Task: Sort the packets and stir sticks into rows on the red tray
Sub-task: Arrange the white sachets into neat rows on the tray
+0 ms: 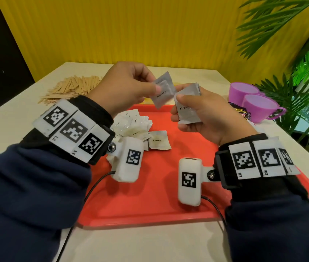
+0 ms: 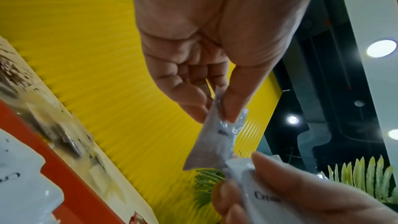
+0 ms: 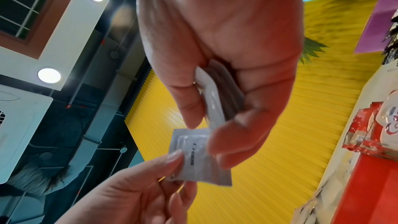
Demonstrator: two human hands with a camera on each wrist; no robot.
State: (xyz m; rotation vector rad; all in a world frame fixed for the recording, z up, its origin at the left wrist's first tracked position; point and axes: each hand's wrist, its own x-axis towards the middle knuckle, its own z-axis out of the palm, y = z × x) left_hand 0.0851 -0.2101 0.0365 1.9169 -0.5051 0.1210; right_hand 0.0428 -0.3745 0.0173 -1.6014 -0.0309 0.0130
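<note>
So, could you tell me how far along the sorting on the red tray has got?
Early days, no rows yet. Done: a loose heap of cream packets lies on the red tray, unsorted. In hand: the left hand pinches one grey packet, and the right hand holds a stack of cream packets. Left: the wooden stir sticks are piled on the table, off the tray.

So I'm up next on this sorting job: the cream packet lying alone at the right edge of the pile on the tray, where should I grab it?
Pinch the cream packet by its right edge, coming from the right over bare red tray. It lies flat, and its left side abuts the packet pile, so that edge is likely the freest.
</note>
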